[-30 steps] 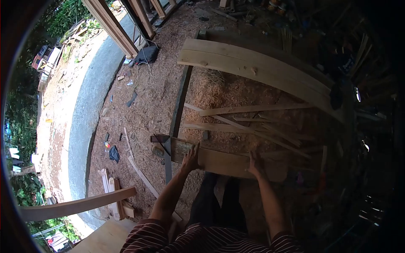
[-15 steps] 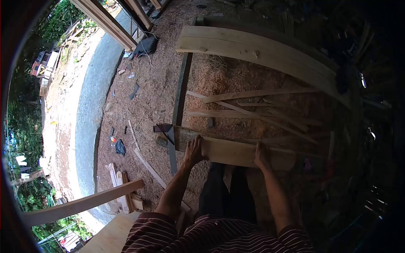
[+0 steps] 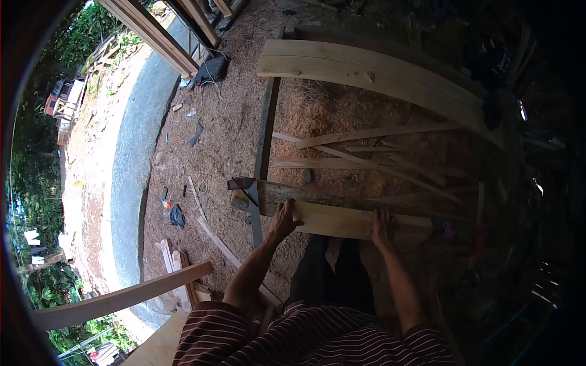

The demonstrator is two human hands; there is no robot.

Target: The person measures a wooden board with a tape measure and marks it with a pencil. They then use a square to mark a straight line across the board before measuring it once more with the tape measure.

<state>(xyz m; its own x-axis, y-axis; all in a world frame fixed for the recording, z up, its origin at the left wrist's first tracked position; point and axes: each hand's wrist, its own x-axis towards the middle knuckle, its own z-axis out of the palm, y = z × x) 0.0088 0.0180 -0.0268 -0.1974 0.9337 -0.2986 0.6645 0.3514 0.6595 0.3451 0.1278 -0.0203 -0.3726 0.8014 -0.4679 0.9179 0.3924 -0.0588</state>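
A pale wooden board (image 3: 336, 221) lies crosswise in front of my legs, along the near side of a dark, rough plank (image 3: 271, 200). My left hand (image 3: 284, 221) grips it at its left end. My right hand (image 3: 382, 230) holds the board farther right, its fingers over the upper edge. The board's right end fades into shadow. Just left of my left hand, a grey flat-bladed piece (image 3: 255, 227) hangs beside the plank's end, with a dark block (image 3: 240, 183) at its top.
Two wide planks (image 3: 342, 64) span the far side of a dark frame (image 3: 267, 134). Thin wood strips (image 3: 372, 135) and shavings (image 3: 308, 113) cover the ground between. At left, a long board (image 3: 122, 297) juts out near stacked offcuts (image 3: 178, 271). A concrete strip (image 3: 135, 165) runs beyond.
The board has turned slightly, its right end now showing brighter. My right hand's fingers have shifted onto its upper edge. My left hand keeps its place at the left end.
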